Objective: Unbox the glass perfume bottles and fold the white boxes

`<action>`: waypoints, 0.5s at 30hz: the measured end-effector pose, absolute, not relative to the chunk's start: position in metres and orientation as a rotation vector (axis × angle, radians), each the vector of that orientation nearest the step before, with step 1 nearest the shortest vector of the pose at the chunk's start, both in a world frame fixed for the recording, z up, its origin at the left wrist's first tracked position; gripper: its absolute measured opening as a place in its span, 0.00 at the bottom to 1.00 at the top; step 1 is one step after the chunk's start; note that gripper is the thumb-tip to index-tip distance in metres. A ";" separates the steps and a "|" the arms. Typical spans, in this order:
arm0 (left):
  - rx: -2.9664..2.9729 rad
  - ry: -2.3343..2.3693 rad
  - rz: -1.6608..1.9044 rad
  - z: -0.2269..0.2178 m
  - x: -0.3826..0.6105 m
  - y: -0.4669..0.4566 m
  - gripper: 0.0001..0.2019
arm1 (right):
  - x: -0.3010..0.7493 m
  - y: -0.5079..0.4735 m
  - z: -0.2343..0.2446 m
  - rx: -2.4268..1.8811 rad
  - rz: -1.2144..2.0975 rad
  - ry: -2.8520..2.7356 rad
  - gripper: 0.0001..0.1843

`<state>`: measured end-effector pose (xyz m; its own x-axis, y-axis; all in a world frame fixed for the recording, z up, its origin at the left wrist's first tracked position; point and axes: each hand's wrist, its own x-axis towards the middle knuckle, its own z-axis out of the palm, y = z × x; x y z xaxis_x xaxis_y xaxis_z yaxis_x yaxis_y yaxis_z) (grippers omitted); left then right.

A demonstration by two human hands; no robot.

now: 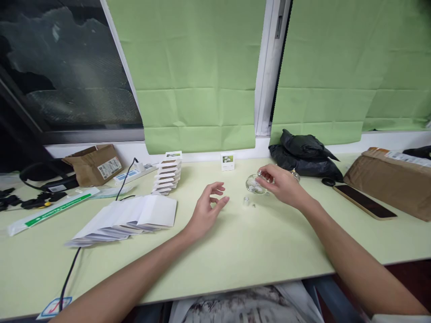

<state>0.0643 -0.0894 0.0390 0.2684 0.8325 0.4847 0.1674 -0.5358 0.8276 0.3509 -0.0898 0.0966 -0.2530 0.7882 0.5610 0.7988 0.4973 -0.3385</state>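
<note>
My right hand is at a clear round glass vessel with whitish bits in it. Its thumb and fingers are pinched together at the vessel's upper right side; what they hold, if anything, is too small to make out. In front of the vessel stands a small clear cylinder, with a tiny round piece beside it. To the left, my left hand hovers above the table, fingers curved and apart, with nothing in it. Behind my right hand, a gold-tipped clear item is partly hidden.
Folded white sheets and stacked small boxes lie left. A small white box stands near the wall. Black plastic bags, a phone and a brown parcel are right. A black cable crosses the table.
</note>
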 end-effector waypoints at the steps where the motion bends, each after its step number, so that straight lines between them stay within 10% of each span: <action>1: 1.901 0.937 1.297 0.039 0.062 -0.087 0.20 | 0.357 -0.086 0.095 -1.360 -0.080 -2.062 0.12; 15: 2.022 1.015 1.312 0.041 0.055 -0.085 0.17 | 0.368 -0.066 0.074 -1.682 -0.183 -2.270 0.10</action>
<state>0.0552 -0.0847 0.0407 0.2500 0.8113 0.5284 0.3073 -0.5840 0.7513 0.3680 -0.0663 0.0744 -0.2631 0.9101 0.3200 0.9496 0.3029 -0.0807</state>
